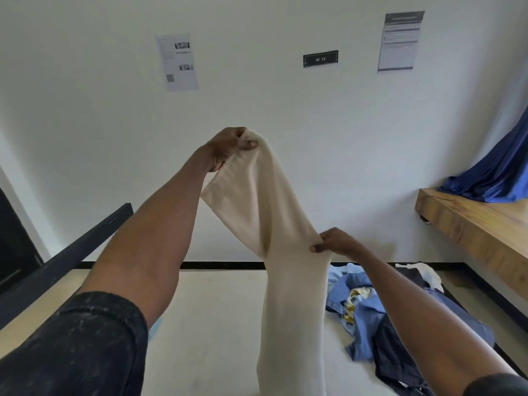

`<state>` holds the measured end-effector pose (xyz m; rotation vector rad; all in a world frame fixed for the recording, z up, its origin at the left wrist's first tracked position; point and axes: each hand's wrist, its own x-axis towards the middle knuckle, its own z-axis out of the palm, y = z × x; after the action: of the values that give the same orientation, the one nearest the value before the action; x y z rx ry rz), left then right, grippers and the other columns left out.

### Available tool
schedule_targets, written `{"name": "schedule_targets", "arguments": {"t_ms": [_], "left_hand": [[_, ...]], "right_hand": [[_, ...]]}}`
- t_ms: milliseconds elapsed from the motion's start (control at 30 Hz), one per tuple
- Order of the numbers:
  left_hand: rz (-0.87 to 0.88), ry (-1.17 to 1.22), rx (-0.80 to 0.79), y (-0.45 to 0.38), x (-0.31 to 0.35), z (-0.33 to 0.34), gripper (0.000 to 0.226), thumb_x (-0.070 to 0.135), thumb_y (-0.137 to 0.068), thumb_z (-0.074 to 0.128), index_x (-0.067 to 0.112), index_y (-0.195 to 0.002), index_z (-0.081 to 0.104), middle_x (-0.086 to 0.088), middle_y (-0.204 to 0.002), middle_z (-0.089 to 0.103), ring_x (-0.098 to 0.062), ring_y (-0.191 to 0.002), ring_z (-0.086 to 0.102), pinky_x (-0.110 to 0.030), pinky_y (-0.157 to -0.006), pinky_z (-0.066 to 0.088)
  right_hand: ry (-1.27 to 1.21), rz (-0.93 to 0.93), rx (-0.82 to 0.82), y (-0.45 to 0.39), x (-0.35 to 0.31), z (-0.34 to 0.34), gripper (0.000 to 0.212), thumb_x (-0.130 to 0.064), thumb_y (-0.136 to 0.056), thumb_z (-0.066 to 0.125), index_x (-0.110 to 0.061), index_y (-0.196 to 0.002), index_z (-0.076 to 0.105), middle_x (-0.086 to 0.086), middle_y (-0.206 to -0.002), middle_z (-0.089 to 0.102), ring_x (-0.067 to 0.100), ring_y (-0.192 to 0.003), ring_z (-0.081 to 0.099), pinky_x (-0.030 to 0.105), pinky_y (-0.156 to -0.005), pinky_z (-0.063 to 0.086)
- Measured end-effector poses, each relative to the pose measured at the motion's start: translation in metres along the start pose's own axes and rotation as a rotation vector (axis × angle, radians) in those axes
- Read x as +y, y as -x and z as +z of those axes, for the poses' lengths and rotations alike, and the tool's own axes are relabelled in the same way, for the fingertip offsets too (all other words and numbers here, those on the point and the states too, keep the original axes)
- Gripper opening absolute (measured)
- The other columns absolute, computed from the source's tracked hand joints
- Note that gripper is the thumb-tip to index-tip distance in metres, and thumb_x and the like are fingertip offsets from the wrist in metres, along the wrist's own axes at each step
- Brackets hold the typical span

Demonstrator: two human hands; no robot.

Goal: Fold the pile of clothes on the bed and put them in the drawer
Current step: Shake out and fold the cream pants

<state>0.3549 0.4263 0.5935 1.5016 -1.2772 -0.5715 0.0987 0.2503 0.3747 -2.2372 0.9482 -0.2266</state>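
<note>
Two hands on one cream garment

Two pinches: left hand (228, 147) raised high, thumb and fingers clamped on the top edge of the cream garment (285, 252); right hand (335, 242) lower, nipping its right edge. Hanging down between both arms over the bed (214, 324). Just right, on the mattress: pile of blue clothes (368, 318).

Bedroom — bed (217, 324) with clothes pile (380, 315), wooden shelf (480, 224), notices (177, 62) on wall.
</note>
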Motion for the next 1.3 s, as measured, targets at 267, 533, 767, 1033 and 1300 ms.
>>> {"name": "schedule_targets", "arguments": {"t_ms": [267,533,767,1033,1300], "left_hand": [[-0.094,-0.027,0.194,0.023,-0.060,-0.036,0.018,0.014,-0.094,0.065,0.009,-0.110,0.061,-0.006,-0.099,0.066,-0.023,-0.095,0.063,-0.030,-0.077,0.055],[-0.038,-0.514,0.530,0.060,-0.153,0.019,0.030,0.028,-0.103,0.044,0.015,-0.130,0.041,-0.008,-0.091,0.057,-0.036,-0.089,0.058,-0.034,-0.072,0.036],[-0.093,-0.572,0.460,0.119,-0.259,0.093,0.046,0.024,-0.105,0.038,0.021,-0.151,0.028,-0.016,-0.099,0.061,-0.035,-0.089,0.059,-0.040,-0.077,0.044],[-0.268,-0.456,0.304,0.152,-0.344,0.096,0.037,0.008,-0.099,0.046,0.021,-0.129,0.065,-0.014,-0.115,0.069,-0.031,-0.109,0.062,-0.027,-0.091,0.044],[-0.671,-0.411,0.176,0.184,-0.549,0.005,0.041,0.016,-0.103,0.041,0.030,-0.139,0.056,-0.010,-0.142,0.056,-0.026,-0.132,0.049,-0.031,-0.109,0.036]], "right_hand": [[-0.364,0.063,0.415,0.007,0.014,-0.019,0.022,-0.019,-0.092,0.065,0.002,-0.088,0.063,0.008,-0.077,0.054,0.018,-0.067,0.045,0.031,-0.058,0.032],[-0.415,0.017,0.728,0.017,0.021,0.000,0.014,-0.023,-0.096,0.058,-0.009,-0.097,0.061,0.007,-0.083,0.059,0.025,-0.077,0.052,0.031,-0.060,0.032],[-0.024,0.102,0.529,0.033,0.083,0.025,0.025,-0.026,-0.099,0.057,-0.011,-0.118,0.062,0.023,-0.100,0.067,0.038,-0.093,0.062,0.040,-0.073,0.045],[0.515,0.317,-0.049,-0.022,0.079,0.026,0.044,-0.033,-0.096,0.060,0.005,-0.118,0.064,0.022,-0.125,0.061,0.036,-0.114,0.058,0.037,-0.092,0.044],[0.557,0.265,-0.371,-0.175,0.069,0.237,0.042,-0.032,-0.101,0.050,0.002,-0.125,0.061,0.021,-0.133,0.057,0.034,-0.124,0.051,0.034,-0.095,0.040]]}}
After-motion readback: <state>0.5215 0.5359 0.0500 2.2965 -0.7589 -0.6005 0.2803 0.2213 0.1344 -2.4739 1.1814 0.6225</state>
